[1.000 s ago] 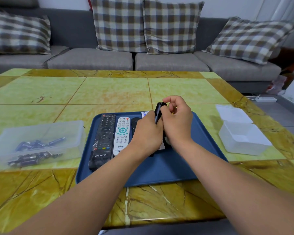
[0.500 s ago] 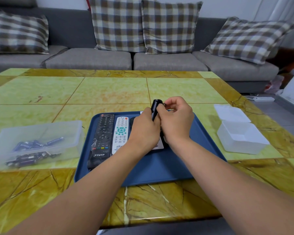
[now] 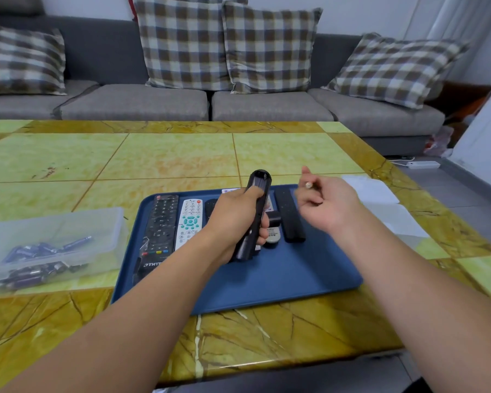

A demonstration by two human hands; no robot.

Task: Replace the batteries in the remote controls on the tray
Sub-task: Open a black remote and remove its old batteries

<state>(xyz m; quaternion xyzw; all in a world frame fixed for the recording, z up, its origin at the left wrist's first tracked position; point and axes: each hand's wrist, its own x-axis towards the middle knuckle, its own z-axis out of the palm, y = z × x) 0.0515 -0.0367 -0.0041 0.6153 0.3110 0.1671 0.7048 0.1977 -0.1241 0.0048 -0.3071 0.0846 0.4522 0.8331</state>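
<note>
My left hand (image 3: 233,219) grips a slim black remote (image 3: 255,205) upright above the blue tray (image 3: 281,276), its open battery bay facing me. My right hand (image 3: 328,202) is off to the right of it, fingers pinched on a small battery (image 3: 309,185). On the tray lie a long black remote (image 3: 161,225), a white remote with teal keys (image 3: 189,222), a flat black cover or remote (image 3: 289,218), and other remotes partly hidden behind my left hand.
A clear plastic box (image 3: 51,242) holding several batteries sits left of the tray. A white lidless container (image 3: 400,219) with its lid (image 3: 370,188) is on the right. The tiled table (image 3: 167,154) stretches toward a grey sofa with checked cushions.
My right hand has drawn away to the right from the black remote, holding a battery. My left hand keeps the remote and has lowered it slightly.
</note>
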